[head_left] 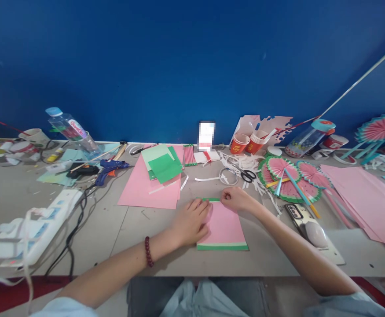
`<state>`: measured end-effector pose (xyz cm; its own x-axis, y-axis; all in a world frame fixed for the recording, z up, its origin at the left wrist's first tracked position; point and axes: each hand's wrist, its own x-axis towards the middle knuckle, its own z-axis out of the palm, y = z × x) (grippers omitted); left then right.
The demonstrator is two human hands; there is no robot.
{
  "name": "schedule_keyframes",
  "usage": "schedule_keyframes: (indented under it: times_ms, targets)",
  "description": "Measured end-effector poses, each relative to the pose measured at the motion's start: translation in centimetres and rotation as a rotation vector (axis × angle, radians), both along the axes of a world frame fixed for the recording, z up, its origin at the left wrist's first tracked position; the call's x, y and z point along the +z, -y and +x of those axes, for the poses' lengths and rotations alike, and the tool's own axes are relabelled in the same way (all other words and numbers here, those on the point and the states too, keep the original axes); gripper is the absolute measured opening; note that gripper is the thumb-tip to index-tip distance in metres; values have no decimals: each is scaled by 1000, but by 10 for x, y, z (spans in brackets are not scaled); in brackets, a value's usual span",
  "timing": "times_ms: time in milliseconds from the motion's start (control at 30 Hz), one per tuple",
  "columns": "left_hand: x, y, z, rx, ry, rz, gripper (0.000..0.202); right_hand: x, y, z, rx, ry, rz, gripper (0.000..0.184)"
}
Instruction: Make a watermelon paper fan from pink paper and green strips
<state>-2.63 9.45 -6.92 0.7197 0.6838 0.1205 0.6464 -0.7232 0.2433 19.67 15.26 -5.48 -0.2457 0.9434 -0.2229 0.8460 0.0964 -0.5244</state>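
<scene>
A pink sheet of paper (223, 226) lies on the table in front of me, with green strips along its far and near edges and a pale green line inside the near one. My left hand (192, 220) rests on its left side, palm down, fingers stretched out; a dark red bead bracelet (148, 252) circles that wrist. At the far right corner of the sheet, my right hand (235, 199) is closed with curled fingers by the far green strip. Whatever those fingertips may pinch is hidden.
Green paper pieces (166, 167) lie on larger pink sheets (136, 187) to the left. Beyond my right hand are black-handled scissors (248, 176) and paper strips. Watermelon-patterned paper fans (283, 169), a phone (296, 213) and a mouse (316, 233) sit right. A blue glue gun (108, 169) and power strip (52, 224) lie left.
</scene>
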Motion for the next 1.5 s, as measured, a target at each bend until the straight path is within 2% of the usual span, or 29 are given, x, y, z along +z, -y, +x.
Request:
schedule_keyframes:
  times_ms: [167,333,700,1100,1500]
  targets:
    - [0,3,21,100,-43,73,58,5,2,-2,4,11,3,11]
    - [-1,-1,32,157,-65,129,46,-1,3,-1,-4,23,49,12]
    - [-14,3,31,147,-53,210,47,-4,5,0,-12,1,57,12]
    - [-15,3,36,149,-91,224,36,-6,6,1,-17,-19,64,11]
    - [-11,4,34,129,-106,225,44,-12,5,4,-15,-17,69,10]
